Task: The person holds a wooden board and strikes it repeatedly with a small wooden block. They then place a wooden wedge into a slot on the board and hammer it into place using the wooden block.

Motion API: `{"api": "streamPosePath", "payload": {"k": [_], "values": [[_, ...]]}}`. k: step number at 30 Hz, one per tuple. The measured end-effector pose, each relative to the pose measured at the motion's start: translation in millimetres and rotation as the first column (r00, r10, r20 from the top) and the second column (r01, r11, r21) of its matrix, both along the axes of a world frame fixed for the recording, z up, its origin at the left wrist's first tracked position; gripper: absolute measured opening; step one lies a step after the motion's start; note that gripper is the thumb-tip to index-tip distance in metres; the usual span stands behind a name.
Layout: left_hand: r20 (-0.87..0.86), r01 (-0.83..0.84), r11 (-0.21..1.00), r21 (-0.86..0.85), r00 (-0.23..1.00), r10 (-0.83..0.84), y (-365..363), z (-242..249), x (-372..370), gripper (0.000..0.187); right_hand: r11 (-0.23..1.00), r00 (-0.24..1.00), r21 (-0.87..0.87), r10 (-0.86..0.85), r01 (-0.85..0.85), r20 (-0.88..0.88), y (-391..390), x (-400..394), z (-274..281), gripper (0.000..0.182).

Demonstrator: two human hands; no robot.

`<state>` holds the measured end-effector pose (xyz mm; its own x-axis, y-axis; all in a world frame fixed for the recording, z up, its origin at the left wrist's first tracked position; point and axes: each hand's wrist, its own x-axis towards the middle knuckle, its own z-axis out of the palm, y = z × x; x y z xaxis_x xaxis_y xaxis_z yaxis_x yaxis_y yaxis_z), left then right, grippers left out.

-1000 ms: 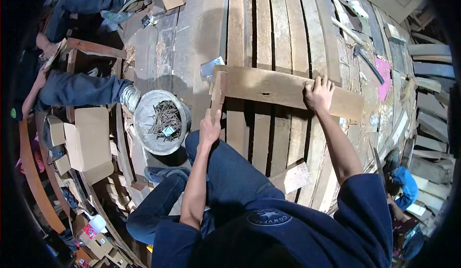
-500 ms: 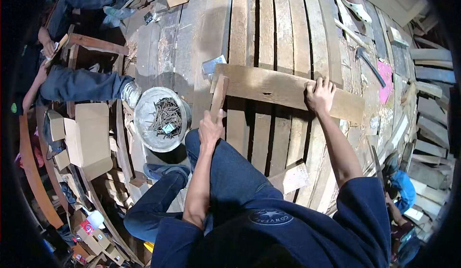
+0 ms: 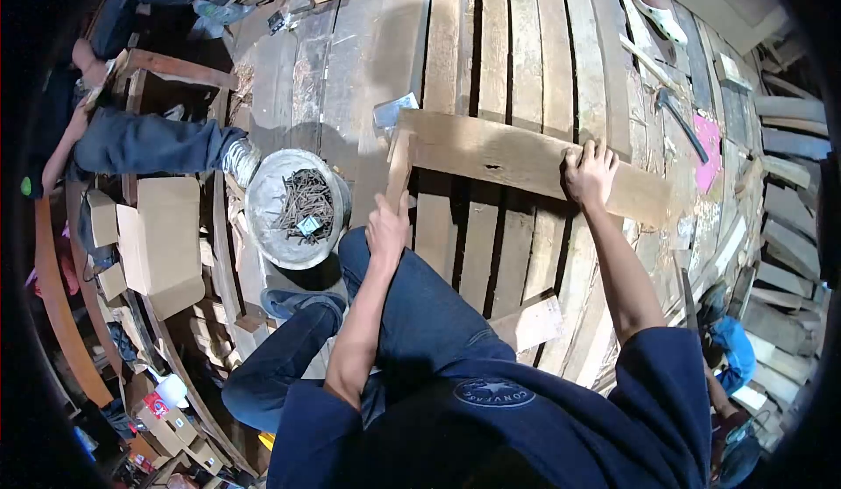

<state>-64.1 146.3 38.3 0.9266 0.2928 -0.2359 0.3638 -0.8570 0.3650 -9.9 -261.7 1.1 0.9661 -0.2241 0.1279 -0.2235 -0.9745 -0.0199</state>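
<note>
A long wooden plank (image 3: pixel 508 158) lies across the slatted boards in front of me. My right hand (image 3: pixel 591 173) is closed over its right half, fingers curled across the far edge and thumb on top. My left hand (image 3: pixel 388 229), fingers wrapped round, grips the near end of a short wood strip (image 3: pixel 399 169). The strip's far end meets the plank's left end, roughly square to it. Just beyond that corner rests a small blue-and-white packet (image 3: pixel 394 110).
Left of my knee stands a round bucket (image 3: pixel 267 248) holding many nails. A hammer (image 3: pixel 681 125) lies at right near a pink sheet (image 3: pixel 706 152). An open cardboard box (image 3: pixel 166 244) is at left. Other people sit at the left and right edges; one holds a small piece.
The short strip has turned slightly upright and its far end now sits in line with the plank's left end. The whole view has shifted a little; both hands keep their grip.
</note>
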Motion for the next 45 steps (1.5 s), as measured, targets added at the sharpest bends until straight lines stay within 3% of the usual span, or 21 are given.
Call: {"api": "streamPosePath", "payload": {"k": [3, 6, 9, 12, 13, 19, 22, 24, 25, 26, 30, 34, 37, 40, 45], "values": [[0.009, -0.012, 1.0, -0.027, 1.0, 0.012, -1.2, 7.4, -1.2, 0.061, 1.0, 1.0, 0.017, 0.013, -0.014, 0.005, 0.4, -2.2, 4.6, 0.051], [-0.019, 0.015, 1.0, 0.024, 1.0, -0.014, 0.5, 5.0, 31.9, 0.061, 0.999, 0.997, -0.002, 0.039, -0.039, 0.072, 0.5, -1.4, 2.2, 0.047], [0.001, -0.006, 0.999, -0.04, 1.0, 0.006, -8.5, 16.0, 68.5, 0.059, 0.999, 0.996, -0.03, 0.048, -0.046, 0.075, -0.1, -2.2, 0.1, 0.047], [0.014, -0.022, 1.0, -0.009, 1.0, 0.023, -9.1, 12.3, 64.1, 0.058, 0.999, 0.994, 0.001, 0.052, -0.052, 0.095, -0.8, -2.2, -0.5, 0.048], [0.054, -0.009, 1.0, -0.018, 0.999, 0.01, -7.4, 13.5, 48.1, 0.056, 0.999, 1.0, 0.052, 0.015, -0.014, -0.025, 0.9, -1.1, 6.6, 0.05], [0.14, 0.007, 0.988, -0.152, 0.99, 0.015, 7.5, -2.2, 1.5, 0.057, 0.999, 0.997, -0.019, 0.043, -0.042, 0.066, -2.4, -1.4, -4.9, 0.049], [0.115, 0.144, 0.981, -0.129, 0.985, -0.13, 45.4, -32.1, 31.9, 0.058, 0.999, 0.997, -0.021, 0.045, -0.044, 0.06, 0.2, 0.3, 1.0, 0.047], [-0.022, 0.017, 0.912, -0.409, 0.999, -0.028, 59.5, -7.0, 51.8, 0.055, 0.999, 0.997, -0.02, 0.047, -0.046, 0.063, -0.9, -0.5, -0.7, 0.047], [-0.169, -0.163, 0.807, -0.567, 0.982, 0.08, 54.3, 16.2, 54.3, 0.049, 0.998, 0.996, -0.011, 0.055, -0.055, 0.076, -2.1, -1.0, -1.8, 0.046], [-0.252, -0.239, 0.761, -0.603, 0.962, 0.102, 56.4, 23.5, 56.9, 0.042, 0.999, 0.996, -0.011, 0.053, -0.052, 0.076, -2.5, -3.2, -2.8, 0.047], [-0.157, -0.125, 0.682, -0.721, 0.987, 0.014, 72.9, 11.0, 40.8, 0.038, 0.999, 0.999, 0.01, 0.032, -0.032, 0.042, -0.5, -0.9, -0.3, 0.05], [-0.21, -0.18, 0.704, -0.687, 0.977, 0.045, 70.7, 9.4, 25.6, 0.037, 1.0, 1.0, -0.011, 0.029, -0.029, -0.006, -0.7, -1.0, 3.0, 0.053], [-0.259, -0.251, 0.652, -0.716, 0.962, 0.086, 67.9, 12.3, 16.7, 0.038, 0.999, 1.0, -0.029, 0.025, -0.025, 0.0, 0.2, -2.1, 1.2, 0.055], [-0.228, -0.248, 0.651, -0.717, 0.967, 0.117, 64.3, -9.2, 15.5, 0.041, 1.0, 1.0, -0.001, 0.008, -0.008, -0.023, 0.1, -0.1, 2.1, 0.055], [-0.033, -0.04, 0.758, -0.651, 0.999, 0.024, 60.2, -20.4, 48.9, 0.042, 0.999, 0.999, 0.013, 0.032, -0.032, 0.002, 3.5, -1.1, 10.5, 0.05]]}}
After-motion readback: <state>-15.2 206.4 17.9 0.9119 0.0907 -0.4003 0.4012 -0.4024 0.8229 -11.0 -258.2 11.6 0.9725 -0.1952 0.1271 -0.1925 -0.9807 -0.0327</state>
